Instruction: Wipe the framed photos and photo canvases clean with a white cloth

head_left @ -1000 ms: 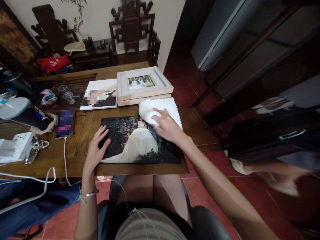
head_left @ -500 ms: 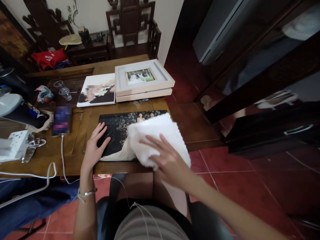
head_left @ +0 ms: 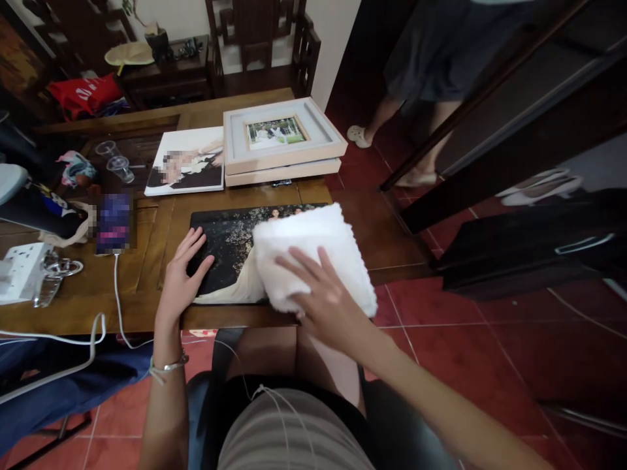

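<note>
A dark photo panel (head_left: 225, 241) of a couple, with a long pale dress, lies flat near the table's front edge. My left hand (head_left: 181, 274) rests on its left edge, fingers stretched out and thumb apart. A folded white fluffy cloth (head_left: 313, 241) covers the right part of the panel and sticks out past the table edge. My right hand (head_left: 323, 300) presses on the cloth from above, with its fingers spread and the thumb side against a fold. What lies beneath the cloth is hidden.
Behind the panel are stacked light wood picture frames (head_left: 284, 160) and a white-edged photo print (head_left: 189, 163). A phone (head_left: 113, 222) on a white cable, a power strip (head_left: 22, 267), plastic cups (head_left: 120, 168) and a tumbler (head_left: 29, 209) stand left. A person's leg (head_left: 382, 121) shows beyond the table.
A person's legs have come into view at the upper right. My right hand and the cloth have shifted slightly on the panel; my left hand stays in place. The view has tilted a little.
</note>
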Action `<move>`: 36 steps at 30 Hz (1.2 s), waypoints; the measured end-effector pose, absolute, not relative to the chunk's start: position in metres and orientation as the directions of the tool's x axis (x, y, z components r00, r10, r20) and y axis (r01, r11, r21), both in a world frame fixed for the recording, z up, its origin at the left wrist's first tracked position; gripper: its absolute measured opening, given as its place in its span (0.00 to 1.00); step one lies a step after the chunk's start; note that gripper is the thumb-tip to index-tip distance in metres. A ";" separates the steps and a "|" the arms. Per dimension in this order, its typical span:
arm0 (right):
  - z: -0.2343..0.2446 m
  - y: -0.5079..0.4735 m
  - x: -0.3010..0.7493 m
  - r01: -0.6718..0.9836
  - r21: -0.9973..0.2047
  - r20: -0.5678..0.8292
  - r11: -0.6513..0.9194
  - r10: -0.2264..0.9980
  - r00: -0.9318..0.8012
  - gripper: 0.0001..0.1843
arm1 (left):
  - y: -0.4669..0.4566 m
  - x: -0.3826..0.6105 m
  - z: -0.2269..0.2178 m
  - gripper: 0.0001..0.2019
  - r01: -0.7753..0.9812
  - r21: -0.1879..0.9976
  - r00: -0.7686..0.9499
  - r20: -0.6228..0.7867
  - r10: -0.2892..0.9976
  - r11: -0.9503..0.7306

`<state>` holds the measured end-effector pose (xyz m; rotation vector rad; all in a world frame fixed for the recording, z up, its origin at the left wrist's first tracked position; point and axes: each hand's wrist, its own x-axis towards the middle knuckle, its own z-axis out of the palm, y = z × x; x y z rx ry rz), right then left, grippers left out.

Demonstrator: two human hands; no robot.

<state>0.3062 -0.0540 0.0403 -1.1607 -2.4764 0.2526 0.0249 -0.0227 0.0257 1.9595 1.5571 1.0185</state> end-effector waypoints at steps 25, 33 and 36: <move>0.040 -0.078 0.307 0.545 -0.328 0.342 0.772 0.634 -0.693 0.10 | -0.022 0.028 0.025 0.20 0.680 0.677 0.100 0.297 0.950 -0.283; 0.045 -0.011 0.322 0.617 -0.346 0.266 0.706 0.705 -0.658 0.18 | -0.022 0.026 0.025 0.20 0.676 0.668 0.128 0.310 0.942 -0.311; 0.041 0.027 0.332 0.713 -0.345 0.271 0.611 0.792 -0.548 0.17 | -0.022 0.025 0.024 0.20 0.666 0.680 0.116 0.311 0.943 -0.306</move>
